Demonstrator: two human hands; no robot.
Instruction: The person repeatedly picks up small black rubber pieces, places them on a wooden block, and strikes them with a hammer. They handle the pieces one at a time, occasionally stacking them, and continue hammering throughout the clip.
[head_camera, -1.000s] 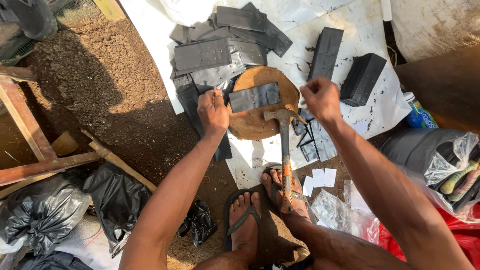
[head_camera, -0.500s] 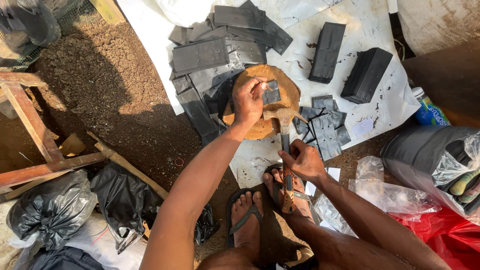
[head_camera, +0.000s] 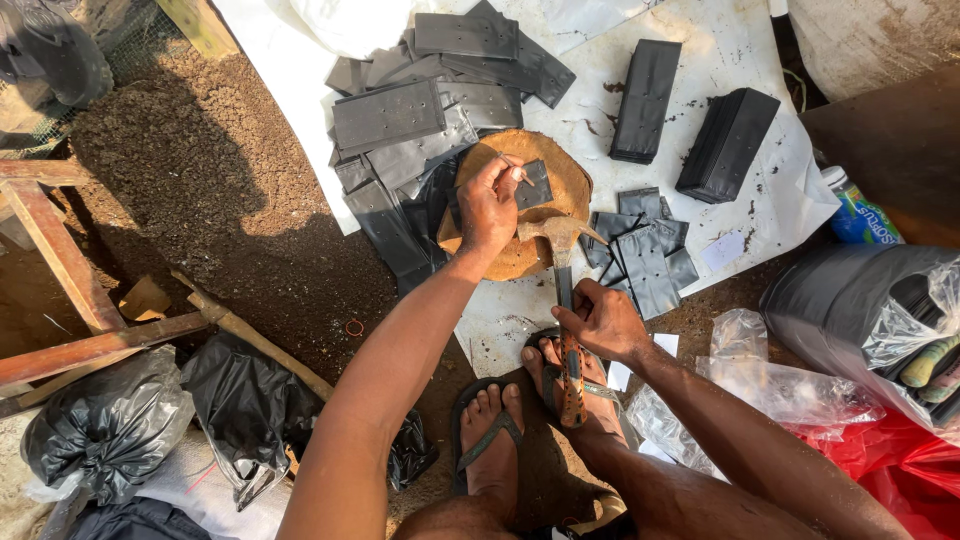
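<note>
Bare brown soil makes up the ground, with a white sheet (head_camera: 740, 215) spread over its upper right part. On the sheet's near edge sits a round wooden block (head_camera: 560, 180), and a small black plastic piece (head_camera: 535, 185) lies flat on its top. The left hand (head_camera: 490, 205) rests on the block with its fingers curled, thumb and forefinger pinching a small pale object at the piece's upper left corner — too small to name. The right hand (head_camera: 600, 320) is closed around the handle of a claw hammer (head_camera: 562, 290); the hammer's rusty head lies against the block's near right edge, and the orange-brown handle runs back over the person's sandalled feet (head_camera: 530, 415).

Flat black plastic bags (head_camera: 420, 110) lie heaped on the sheet beyond and left of the block. Two neat black stacks (head_camera: 725, 145) stand toward the sheet's far right — well apart from the hands. More small black pieces (head_camera: 645, 250) lie just right of the block. A wooden frame (head_camera: 60, 250) stands on the soil at the left edge.
</note>
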